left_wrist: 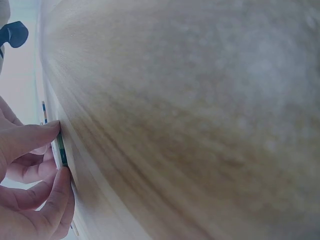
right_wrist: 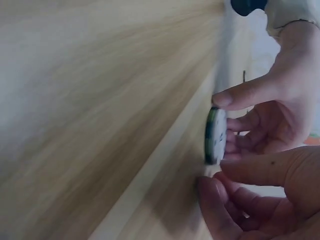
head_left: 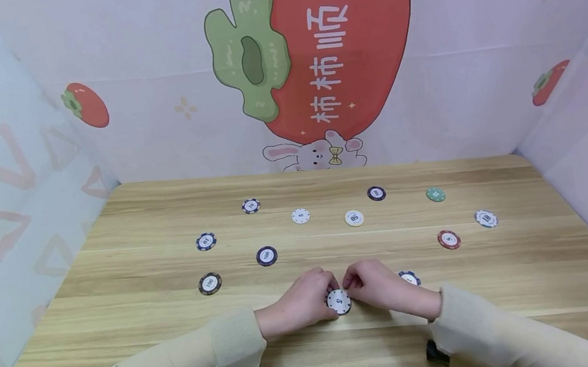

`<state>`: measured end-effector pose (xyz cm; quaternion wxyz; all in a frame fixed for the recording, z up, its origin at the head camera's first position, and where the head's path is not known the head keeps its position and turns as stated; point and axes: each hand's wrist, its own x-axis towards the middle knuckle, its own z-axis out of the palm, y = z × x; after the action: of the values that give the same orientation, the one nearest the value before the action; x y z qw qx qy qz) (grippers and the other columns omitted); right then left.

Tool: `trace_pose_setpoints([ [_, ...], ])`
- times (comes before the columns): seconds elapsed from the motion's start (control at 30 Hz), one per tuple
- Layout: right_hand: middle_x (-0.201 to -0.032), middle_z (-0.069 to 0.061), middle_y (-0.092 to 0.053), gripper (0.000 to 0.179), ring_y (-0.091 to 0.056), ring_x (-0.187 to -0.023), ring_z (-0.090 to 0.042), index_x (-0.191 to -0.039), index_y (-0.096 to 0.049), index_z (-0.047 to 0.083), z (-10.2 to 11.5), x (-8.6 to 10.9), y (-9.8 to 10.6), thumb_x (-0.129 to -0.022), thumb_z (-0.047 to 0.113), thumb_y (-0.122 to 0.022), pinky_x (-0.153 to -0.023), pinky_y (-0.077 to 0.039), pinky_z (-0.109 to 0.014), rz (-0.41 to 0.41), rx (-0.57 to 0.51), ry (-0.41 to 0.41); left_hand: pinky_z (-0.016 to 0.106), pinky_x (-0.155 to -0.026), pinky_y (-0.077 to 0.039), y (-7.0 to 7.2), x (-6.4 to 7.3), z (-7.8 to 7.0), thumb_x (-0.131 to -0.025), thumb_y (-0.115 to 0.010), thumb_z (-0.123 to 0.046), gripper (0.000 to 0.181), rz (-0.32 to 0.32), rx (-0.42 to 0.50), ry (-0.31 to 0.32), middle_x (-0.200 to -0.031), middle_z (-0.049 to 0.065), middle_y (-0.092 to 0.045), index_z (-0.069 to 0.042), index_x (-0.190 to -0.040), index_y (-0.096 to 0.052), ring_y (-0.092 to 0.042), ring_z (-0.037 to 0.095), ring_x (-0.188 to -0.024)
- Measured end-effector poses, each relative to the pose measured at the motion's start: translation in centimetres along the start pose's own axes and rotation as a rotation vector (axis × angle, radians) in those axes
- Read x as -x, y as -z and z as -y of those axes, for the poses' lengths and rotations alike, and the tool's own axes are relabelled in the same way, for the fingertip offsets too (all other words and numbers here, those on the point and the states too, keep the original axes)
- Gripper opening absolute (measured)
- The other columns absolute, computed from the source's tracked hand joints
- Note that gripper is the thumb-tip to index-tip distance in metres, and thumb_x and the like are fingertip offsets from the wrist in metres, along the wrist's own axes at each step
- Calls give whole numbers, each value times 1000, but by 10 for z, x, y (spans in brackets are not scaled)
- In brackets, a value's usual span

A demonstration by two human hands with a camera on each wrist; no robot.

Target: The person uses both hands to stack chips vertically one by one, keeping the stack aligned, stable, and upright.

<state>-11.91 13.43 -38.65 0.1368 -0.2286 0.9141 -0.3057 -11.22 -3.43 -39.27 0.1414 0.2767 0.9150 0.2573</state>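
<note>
My left hand (head_left: 306, 299) grips a short stack of poker chips (right_wrist: 216, 136) at its edge, with thumb and fingers on opposite sides. On top lies a white chip (head_left: 339, 302) printed with a 5; dark green edges show in the right wrist view. Close beside the stack, my right hand (head_left: 378, 284) has loosely bent fingers and its thumb tip right at the rim. A gap shows between that thumb and index finger (right_wrist: 212, 200), with nothing visible in it. A blue-edged chip (head_left: 409, 278) lies partly hidden behind the right wrist.
Several chips lie singly across the wooden table (head_left: 141, 343): a black 100 chip (head_left: 210, 284) and purple 500 chip (head_left: 267, 256) on the left, a red chip (head_left: 449, 239) and green chip (head_left: 435, 194) on the right. A printed cloth (head_left: 152, 140) hangs behind the table.
</note>
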Motion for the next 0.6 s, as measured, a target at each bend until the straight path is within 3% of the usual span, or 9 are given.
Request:
trace_pose_setpoints([
  [0.13, -75, 3, -56, 4, -50, -68, -8, -82, -64, 3, -3, 4, 1, -79, 4, -65, -62, -45, -23, -19, 88, 101, 19, -65, -41, 0, 0, 0, -64, -79, -12, 32, 4, 4, 6, -81, -2, -51, -5, -90, -61, -47, 7, -72],
  [0.37, -87, -1, -57, 10, -55, -81, -14, -89, -65, 6, -13, 16, 3, -79, 7, -66, -72, -48, -29, -83, 377, 267, 19, -64, -40, 0, -1, 0, -64, -79, -12, 32, 2, -6, -4, -80, -3, -50, -5, -90, -61, -46, 7, -71],
  [0.47, -90, -3, -57, 13, -55, -84, -17, -91, -65, 5, -19, 21, 5, -78, 6, -67, -73, -48, -31, -103, 419, 314, 19, -65, -41, 0, -1, 0, -64, -79, -12, 33, 0, -10, -9, -80, -3, -50, -5, -90, -61, -46, 7, -71],
  [0.6, -93, -5, -57, 17, -55, -86, -18, -93, -64, 4, -26, 26, 10, -76, 5, -68, -75, -49, -33, -106, 423, 318, 19, -66, -41, 0, -1, 0, -64, -78, -13, 33, 8, -9, -4, -81, -2, -50, -5, -91, -61, -46, 7, -72],
])
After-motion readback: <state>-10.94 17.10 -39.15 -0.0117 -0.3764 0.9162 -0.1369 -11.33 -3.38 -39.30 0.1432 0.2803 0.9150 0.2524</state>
